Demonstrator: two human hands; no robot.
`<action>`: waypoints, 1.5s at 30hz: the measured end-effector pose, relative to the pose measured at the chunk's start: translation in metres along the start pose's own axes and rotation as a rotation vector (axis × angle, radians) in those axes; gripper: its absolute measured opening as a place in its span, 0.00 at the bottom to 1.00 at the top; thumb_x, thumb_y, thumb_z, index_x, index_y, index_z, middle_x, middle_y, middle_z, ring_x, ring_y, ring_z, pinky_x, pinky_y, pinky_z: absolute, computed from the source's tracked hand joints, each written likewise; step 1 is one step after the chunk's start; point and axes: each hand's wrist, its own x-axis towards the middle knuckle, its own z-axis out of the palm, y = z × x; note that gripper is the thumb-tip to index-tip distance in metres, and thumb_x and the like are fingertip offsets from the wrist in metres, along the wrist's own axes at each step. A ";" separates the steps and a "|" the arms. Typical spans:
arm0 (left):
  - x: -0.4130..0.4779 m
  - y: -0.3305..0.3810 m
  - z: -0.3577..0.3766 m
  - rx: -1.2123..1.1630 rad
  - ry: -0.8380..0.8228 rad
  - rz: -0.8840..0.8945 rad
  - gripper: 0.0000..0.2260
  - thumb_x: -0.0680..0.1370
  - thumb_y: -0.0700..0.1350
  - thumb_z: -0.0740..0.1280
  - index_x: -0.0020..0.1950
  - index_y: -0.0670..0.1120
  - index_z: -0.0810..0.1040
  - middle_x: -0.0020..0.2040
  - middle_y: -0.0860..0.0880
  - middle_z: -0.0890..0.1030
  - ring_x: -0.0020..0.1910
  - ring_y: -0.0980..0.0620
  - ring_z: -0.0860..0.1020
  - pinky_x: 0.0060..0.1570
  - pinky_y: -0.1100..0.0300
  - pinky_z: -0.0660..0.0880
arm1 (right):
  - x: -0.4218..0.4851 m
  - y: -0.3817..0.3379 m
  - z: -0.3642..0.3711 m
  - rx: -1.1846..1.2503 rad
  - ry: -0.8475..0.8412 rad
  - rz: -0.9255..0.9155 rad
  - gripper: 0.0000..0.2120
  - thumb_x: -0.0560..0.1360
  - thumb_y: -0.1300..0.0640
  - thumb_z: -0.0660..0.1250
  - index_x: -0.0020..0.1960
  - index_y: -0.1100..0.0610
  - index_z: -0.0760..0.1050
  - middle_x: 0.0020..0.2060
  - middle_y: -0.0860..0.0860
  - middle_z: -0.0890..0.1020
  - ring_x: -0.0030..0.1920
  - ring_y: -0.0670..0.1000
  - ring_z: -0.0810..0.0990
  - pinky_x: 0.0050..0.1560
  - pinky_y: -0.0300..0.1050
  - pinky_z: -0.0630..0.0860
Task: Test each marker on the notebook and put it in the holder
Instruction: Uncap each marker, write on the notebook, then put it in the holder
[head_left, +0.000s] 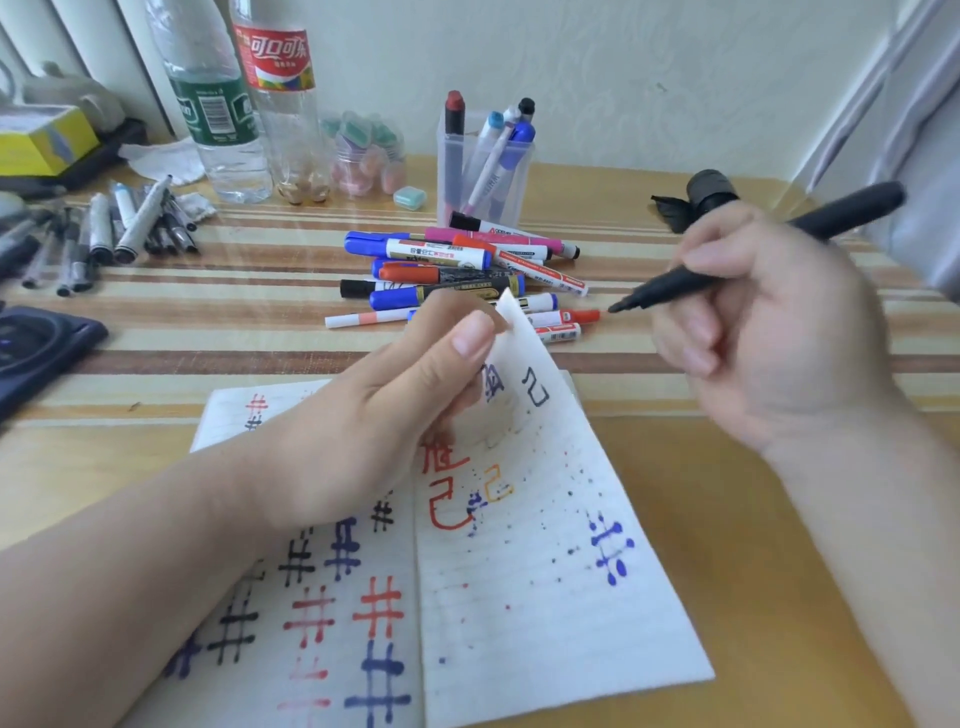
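**Black marker (665, 285) in the right hand (769, 332), notebook (519, 597) page lifted by the left hand (374, 415)**

The black marker is uncapped and held above the desk (208, 338), right of the notebook's far end. Its tip points left toward the loose markers and its tail angles up to the far right. The right hand grips it in a writing hold, fingers curled round the barrel. The tip touches neither the paper nor the desk.

The notebook lies open on the near part of the desk. Its left page is filled with hash marks in black, blue and red. The right page carries red, yellow and black characters, scattered ink dots and one blue hash mark. The left hand reaches across the left page and pinches the far corner of the right page (524, 374) between thumb and fingers, holding that corner raised off the desk and curled toward the camera.

Just beyond the notebook, a pile of loose markers (457, 270) lies on the striped surface, with blue, red, pink and black caps. The clear plastic holder (524, 182) stands upright just behind the pile. Several markers are already standing in it, with red, blue and black caps showing above the rim.

On the far left are two clear bottles, one with a green label (218, 104) and one with a red label (283, 104). A heap of grey pens (104, 234) lies near them. A small mint-green box (410, 198) sits between the bottles and the holder. A dark round object (709, 192) rests on the desk beyond the right hand.
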 end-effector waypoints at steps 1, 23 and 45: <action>0.003 0.000 -0.001 -0.062 -0.006 -0.021 0.31 0.70 0.80 0.57 0.58 0.57 0.75 0.34 0.54 0.72 0.33 0.55 0.70 0.44 0.45 0.77 | 0.001 -0.008 -0.006 -0.065 -0.041 0.026 0.08 0.69 0.64 0.59 0.32 0.59 0.73 0.18 0.55 0.64 0.19 0.52 0.62 0.26 0.42 0.55; 0.016 -0.008 0.013 -0.376 -0.067 -0.115 0.40 0.58 0.82 0.65 0.54 0.51 0.82 0.34 0.47 0.70 0.32 0.49 0.70 0.57 0.47 0.80 | -0.025 0.035 -0.013 -0.461 -0.475 0.334 0.02 0.68 0.63 0.68 0.39 0.61 0.80 0.26 0.58 0.76 0.30 0.58 0.77 0.29 0.50 0.79; 0.018 -0.009 0.014 -0.345 -0.082 -0.118 0.38 0.57 0.82 0.65 0.50 0.54 0.82 0.32 0.50 0.70 0.29 0.51 0.71 0.53 0.53 0.81 | -0.026 0.034 -0.017 -0.634 -0.505 0.221 0.03 0.69 0.56 0.72 0.40 0.55 0.80 0.29 0.58 0.80 0.25 0.57 0.77 0.25 0.43 0.72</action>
